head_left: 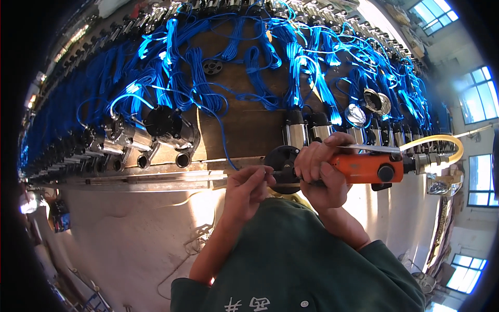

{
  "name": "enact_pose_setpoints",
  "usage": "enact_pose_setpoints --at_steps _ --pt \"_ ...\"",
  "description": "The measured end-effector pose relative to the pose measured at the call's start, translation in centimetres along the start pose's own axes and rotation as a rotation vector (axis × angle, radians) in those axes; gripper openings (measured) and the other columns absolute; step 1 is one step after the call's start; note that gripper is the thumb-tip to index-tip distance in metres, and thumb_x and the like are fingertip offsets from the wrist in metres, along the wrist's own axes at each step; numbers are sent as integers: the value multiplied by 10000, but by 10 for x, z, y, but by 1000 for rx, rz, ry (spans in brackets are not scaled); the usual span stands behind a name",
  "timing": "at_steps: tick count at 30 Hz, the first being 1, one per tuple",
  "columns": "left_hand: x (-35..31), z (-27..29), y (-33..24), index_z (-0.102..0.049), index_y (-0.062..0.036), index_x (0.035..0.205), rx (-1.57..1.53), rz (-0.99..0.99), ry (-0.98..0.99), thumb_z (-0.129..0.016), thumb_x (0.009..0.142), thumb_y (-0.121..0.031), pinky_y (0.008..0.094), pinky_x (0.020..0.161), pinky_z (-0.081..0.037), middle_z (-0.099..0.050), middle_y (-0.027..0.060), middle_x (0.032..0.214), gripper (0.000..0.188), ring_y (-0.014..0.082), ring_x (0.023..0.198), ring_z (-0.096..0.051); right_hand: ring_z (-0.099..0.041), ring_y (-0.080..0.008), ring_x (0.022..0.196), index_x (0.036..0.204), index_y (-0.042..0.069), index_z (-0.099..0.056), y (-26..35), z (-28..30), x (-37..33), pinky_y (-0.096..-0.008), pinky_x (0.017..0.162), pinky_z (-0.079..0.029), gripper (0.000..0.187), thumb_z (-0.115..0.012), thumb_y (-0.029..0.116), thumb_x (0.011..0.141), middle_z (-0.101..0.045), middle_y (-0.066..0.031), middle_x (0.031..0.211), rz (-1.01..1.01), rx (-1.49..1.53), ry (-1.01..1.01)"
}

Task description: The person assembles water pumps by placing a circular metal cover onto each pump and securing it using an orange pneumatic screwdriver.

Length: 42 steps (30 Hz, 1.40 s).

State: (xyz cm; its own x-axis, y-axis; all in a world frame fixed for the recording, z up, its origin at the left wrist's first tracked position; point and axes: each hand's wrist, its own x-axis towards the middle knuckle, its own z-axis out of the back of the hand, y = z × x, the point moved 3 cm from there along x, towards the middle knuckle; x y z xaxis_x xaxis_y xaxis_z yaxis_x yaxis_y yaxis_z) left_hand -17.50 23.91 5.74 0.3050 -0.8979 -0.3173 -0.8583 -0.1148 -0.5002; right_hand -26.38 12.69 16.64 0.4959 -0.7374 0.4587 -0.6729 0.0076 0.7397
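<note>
My right hand point(322, 171) is wrapped around an orange air tool point(366, 168) held level, its front end pointing left. A silver lever lies along its top, under my fingers. My left hand point(247, 190) is closed in a pinch at the tool's thin tip; what is between the fingers is too small to make out. Just behind the tip, at the bench edge, sits a round black motor flange point(283, 158), partly hidden by my right hand. A blue cable point(224, 143) runs down from the bench towards my left fingers.
Bundles of blue cable point(197, 78) cover much of the wooden bench point(234, 130). Silver cylindrical motors point(296, 130) line its near edge, with more point(171, 127) to the left. A yellow air hose point(447, 139) loops from the tool's right end. A black disc point(212, 66) lies farther back.
</note>
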Motion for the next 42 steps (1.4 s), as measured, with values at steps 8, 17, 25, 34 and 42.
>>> enact_pose_setpoints --at_steps 8,17,25,34,42 --pt "4 -3 1 -660 15 1028 -35 95 131 -612 907 -78 184 448 -267 -623 86 759 160 44 469 -342 -464 -125 531 1147 -6 -430 0 8 1 -295 523 -426 348 -564 106 846 -456 -29 632 -11 35 -25" --pt "70 -6 -20 -719 13 945 998 -311 160 -541 983 -288 248 474 -291 -395 -8 485 351 29 536 -352 -479 -140 541 1114 -20 -438 -30 39 15 -289 541 -449 314 -515 16 812 -475 -57 653 3 -210 -133" --pt "87 9 -5 -688 47 956 796 -190 92 -517 963 -199 255 603 -428 -581 35 665 300 64 654 -510 -599 -97 701 1083 13 -485 -57 55 6 -227 652 -493 297 -561 -42 801 -592 -46 834 -160 -355 -36" --pt "78 71 10 -536 45 1119 -53 -58 -380 -441 863 68 285 720 -503 -592 131 965 273 215 817 -599 -541 -134 597 1033 -14 -482 -63 41 9 -274 577 -479 255 -536 -50 786 -531 -73 712 -131 -501 -30" --pt "43 43 -9 -618 4 1081 -49 -32 -249 -580 935 -92 241 615 -491 -656 90 910 179 154 745 -624 -511 -129 558 1148 -36 -425 -14 12 13 -260 544 -456 379 -541 -2 789 -524 -61 685 78 -446 -101"
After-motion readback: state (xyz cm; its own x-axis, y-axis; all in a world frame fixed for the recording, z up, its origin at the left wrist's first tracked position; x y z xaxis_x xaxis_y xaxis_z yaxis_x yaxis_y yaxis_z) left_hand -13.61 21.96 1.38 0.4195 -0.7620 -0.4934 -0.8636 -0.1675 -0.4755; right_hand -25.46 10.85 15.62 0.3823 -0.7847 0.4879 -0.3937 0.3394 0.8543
